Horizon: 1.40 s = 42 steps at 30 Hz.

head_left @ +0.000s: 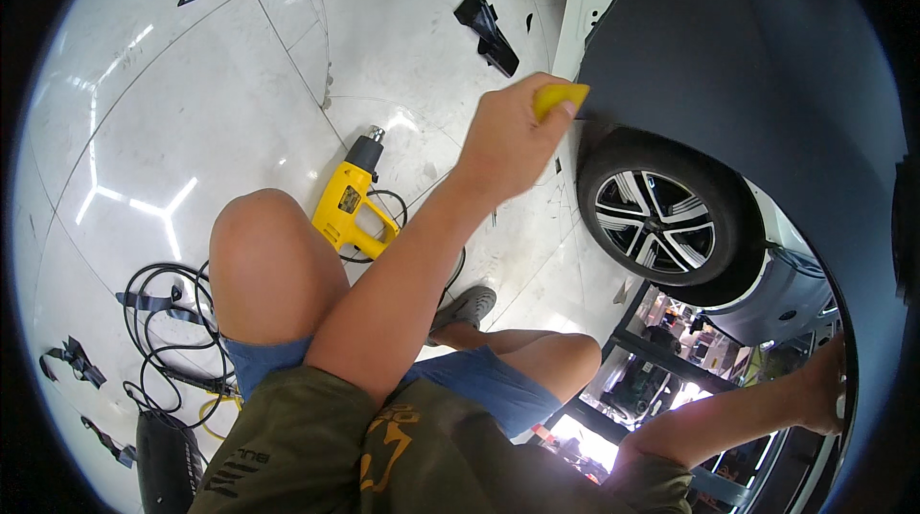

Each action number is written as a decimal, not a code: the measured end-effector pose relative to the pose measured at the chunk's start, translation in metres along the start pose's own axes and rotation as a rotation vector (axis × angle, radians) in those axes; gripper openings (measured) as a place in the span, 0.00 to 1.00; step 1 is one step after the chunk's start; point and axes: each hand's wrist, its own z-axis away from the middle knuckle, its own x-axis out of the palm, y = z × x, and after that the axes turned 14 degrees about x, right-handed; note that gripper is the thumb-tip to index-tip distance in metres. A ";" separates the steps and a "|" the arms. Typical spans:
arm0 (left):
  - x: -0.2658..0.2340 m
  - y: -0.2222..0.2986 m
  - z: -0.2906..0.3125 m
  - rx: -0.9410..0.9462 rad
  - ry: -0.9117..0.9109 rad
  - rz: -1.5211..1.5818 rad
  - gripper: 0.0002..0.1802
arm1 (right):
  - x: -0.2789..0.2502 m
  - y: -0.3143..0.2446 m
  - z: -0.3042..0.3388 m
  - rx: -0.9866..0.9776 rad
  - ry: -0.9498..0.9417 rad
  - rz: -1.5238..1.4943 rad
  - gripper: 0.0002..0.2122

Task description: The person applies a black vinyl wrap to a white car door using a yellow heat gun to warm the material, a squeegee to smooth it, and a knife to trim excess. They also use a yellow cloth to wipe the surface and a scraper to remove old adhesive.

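the left hand (508, 136) is reaching into the top middle of the frame; its thumb and fingers are pinching a yellow squeegee (560, 99), and the squeegee is pointing right, at the edge of a big dark car panel (747, 54); i cannot tell if the two are touching; the panel is filling the upper right and curving down the right side; the right hand (822, 388) is resting by the panel's edge at the lower right; its fingers are mostly hiding, so i cannot tell if it is gripping; a wheel (656, 212) with shiny spokes is sitting right of the middle; a yellow and black heat gun (343, 203) is lying on the shiny white floor (192, 131), left of the middle, near a bare knee (273, 255); a black cable (196, 382) is making loops at the lower left; a bent black piece (494, 45) is lying at the top middle; one gray shoe (470, 308) is showing near the middle
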 end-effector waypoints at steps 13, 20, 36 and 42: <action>0.005 -0.055 0.002 0.181 -0.048 -0.353 0.13 | 0.050 0.026 0.027 -0.025 0.105 0.414 0.34; -0.006 -0.008 -0.019 0.198 -0.142 -0.233 0.15 | 0.017 0.008 0.016 0.017 0.048 0.331 0.34; -0.024 -0.011 -0.047 0.177 -0.301 -0.281 0.16 | 0.040 0.031 0.044 0.052 0.133 0.448 0.30; -0.021 -0.004 -0.113 0.098 -0.678 -0.415 0.24 | 0.050 0.035 0.048 0.007 0.155 0.384 0.30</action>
